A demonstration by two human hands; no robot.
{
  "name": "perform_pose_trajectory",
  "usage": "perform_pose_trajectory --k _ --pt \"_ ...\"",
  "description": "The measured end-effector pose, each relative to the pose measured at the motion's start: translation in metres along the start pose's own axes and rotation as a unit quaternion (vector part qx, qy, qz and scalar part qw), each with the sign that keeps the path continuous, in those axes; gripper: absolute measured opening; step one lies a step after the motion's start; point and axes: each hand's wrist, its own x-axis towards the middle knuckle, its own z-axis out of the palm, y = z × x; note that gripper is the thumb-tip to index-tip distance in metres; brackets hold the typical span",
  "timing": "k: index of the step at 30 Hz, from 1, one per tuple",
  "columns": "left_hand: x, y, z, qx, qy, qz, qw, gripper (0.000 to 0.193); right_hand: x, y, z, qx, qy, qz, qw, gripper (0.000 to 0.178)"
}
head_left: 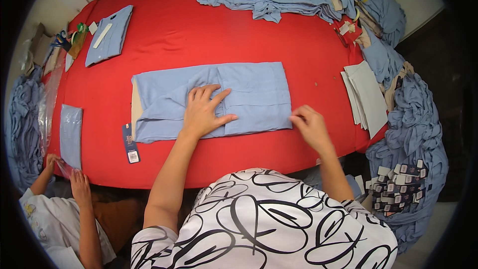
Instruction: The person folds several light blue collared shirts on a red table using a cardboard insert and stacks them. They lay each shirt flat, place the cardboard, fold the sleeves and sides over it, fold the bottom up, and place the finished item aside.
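A folded light-blue garment (259,89) lies mid-front on the red tabletop (169,35), a navy hang tag (131,144) by its lower left corner, the left hand (201,112) pressing it with grip spread apart, while the right hand's (314,128) grip is bunched at its right edge, whether clamped there I cannot tell.

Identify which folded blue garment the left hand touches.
The wide central garment under the left hand, dark tag at its corner; the upper-left garment and bagged garment lie apart.
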Motion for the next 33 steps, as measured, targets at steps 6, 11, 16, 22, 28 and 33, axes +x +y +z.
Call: perform_pose_trajectory --k 6,11,16,22,28,33 --pt "-0.004 -0.004 0.0 -0.004 -0.018 0.001 1.0 0.07 0.008 -0.036 0.081 -0.051 0.062 -0.074 0.994 0.017" --pt "-0.003 -0.003 -0.002 -0.011 -0.049 -0.011 0.999 0.075 0.005 -0.024 0.089 -0.08 0.115 -0.127 0.982 0.012" --pt "-0.004 -0.004 -0.002 -0.011 -0.059 -0.015 0.998 0.077 0.002 -0.023 0.081 0.039 0.067 -0.046 0.996 0.01" --pt "-0.001 -0.004 -0.005 -0.015 -0.069 -0.006 0.998 0.085 0.004 -0.03 0.089 -0.035 0.1 -0.118 0.987 0.01" --pt "-0.001 -0.006 -0.006 -0.009 -0.077 -0.001 0.997 0.09 0.009 -0.034 0.091 -0.047 0.087 -0.06 0.993 0.013" --pt "-0.002 -0.006 -0.004 -0.015 -0.077 0.0 0.997 0.091 0.01 -0.035 0.091 -0.05 0.083 -0.043 0.994 0.015"
